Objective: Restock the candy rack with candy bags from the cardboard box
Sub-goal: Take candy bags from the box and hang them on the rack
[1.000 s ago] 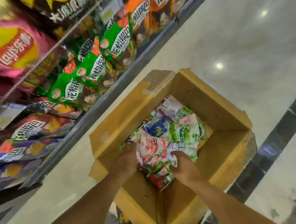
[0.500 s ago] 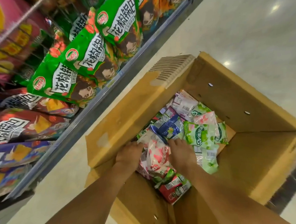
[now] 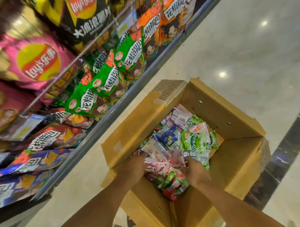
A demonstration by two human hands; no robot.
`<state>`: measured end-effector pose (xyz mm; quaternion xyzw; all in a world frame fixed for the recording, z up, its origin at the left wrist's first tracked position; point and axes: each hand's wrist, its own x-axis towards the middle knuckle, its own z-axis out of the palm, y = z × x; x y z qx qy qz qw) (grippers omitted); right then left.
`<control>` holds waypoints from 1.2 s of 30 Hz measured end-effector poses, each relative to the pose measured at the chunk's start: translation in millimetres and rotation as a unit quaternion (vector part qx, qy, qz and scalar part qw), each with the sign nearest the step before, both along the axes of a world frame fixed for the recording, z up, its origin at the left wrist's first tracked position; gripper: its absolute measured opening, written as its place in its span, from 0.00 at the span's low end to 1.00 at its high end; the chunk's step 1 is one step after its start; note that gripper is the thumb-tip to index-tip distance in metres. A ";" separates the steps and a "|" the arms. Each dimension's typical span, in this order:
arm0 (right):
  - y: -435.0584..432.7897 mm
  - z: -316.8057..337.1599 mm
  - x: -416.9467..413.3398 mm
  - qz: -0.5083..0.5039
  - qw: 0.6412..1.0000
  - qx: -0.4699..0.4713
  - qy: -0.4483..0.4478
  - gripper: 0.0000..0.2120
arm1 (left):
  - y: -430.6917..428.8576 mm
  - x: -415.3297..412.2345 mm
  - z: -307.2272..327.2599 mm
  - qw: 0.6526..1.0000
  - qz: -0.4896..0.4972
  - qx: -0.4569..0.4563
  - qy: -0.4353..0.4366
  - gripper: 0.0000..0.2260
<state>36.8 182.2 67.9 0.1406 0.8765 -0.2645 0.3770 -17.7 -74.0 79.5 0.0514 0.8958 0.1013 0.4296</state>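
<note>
An open cardboard box [image 3: 238,162] stands on the pale floor, holding a heap of small candy bags in green, blue, pink and red. My left hand [image 3: 133,168] and my right hand [image 3: 195,171] are both down inside it, fingers curled round a bunch of pink-and-white candy bags [image 3: 163,163] between them. A green candy bag [image 3: 196,141] and a blue one [image 3: 169,136] lie just beyond my hands. A red bag [image 3: 176,191] lies under my right wrist.
A shop rack [image 3: 98,133] of snack bags runs along the left: green bags [image 3: 100,84], orange bags [image 3: 151,30] and pink crisp bags [image 3: 37,60] on wire hooks. Glossy floor [image 3: 247,56] spreads to the right, with a dark stripe [image 3: 290,151] past the box.
My hands have closed in on the pink-and-white bags and gathered them together. The view has tilted up, showing more of the rack.
</note>
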 end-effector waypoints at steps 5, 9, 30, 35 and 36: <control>12.0 94.8 -17.5 -0.037 0.999 -0.003 0.016 0.06 | 11.6 -13.8 100.5 0.991 0.102 0.090 -0.007 0.23; 10.4 199.0 -34.8 -0.070 0.996 -0.021 0.051 0.05 | 12.6 -24.6 205.1 0.977 0.160 0.138 0.000 0.24; -44.3 618.9 38.7 -0.332 0.868 -0.240 0.281 0.09 | -37.7 36.3 623.4 0.800 0.375 0.467 0.036 0.30; -56.3 655.0 58.8 -0.335 0.850 -0.290 0.285 0.11 | -44.3 71.1 661.3 0.780 0.384 0.491 0.060 0.37; -58.3 660.7 63.4 -0.324 0.852 -0.297 0.285 0.11 | -45.6 79.3 668.2 0.767 0.390 0.505 0.070 0.35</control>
